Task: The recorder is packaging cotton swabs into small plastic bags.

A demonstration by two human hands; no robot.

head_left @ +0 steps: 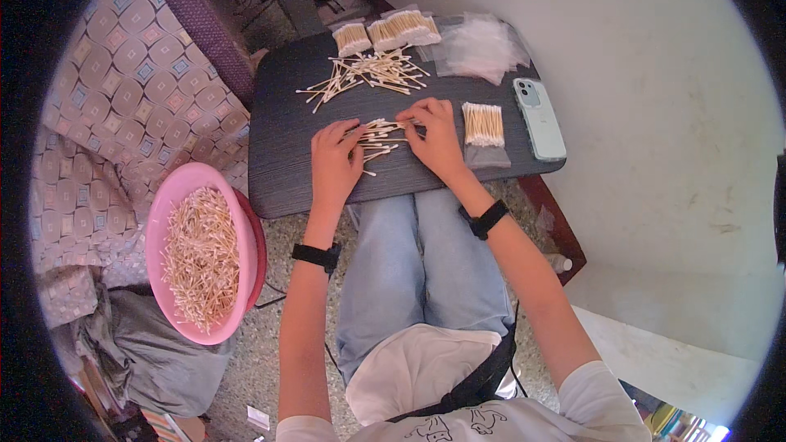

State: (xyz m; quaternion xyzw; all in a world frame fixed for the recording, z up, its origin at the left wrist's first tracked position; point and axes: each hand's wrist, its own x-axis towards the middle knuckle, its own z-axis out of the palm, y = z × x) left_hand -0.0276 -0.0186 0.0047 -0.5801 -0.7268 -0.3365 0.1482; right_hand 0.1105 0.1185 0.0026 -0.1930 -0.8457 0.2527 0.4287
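Observation:
Between my hands, a small loose bunch of cotton swabs [378, 137] with white tips lies on the dark table [282, 160]. My left hand [336, 155] has its fingers curled round the left ends of these swabs. Thumb and fingers of my right hand [434, 137] pinch the swabs at their right ends. Just beyond my hands spreads a loose heap of cotton swabs [372, 74]. To the right of my right hand lies a clear bag filled with aligned swabs [483, 125], its bottom part flat.
Several filled swab bags [401, 30] line the far edge, beside a stack of clear plastic bags [483, 47]. A pale green phone [540, 120] rests at the right edge. Left of the table stands a pink basin [157, 233] heaped with swabs. A wall [655, 115] rises on the right.

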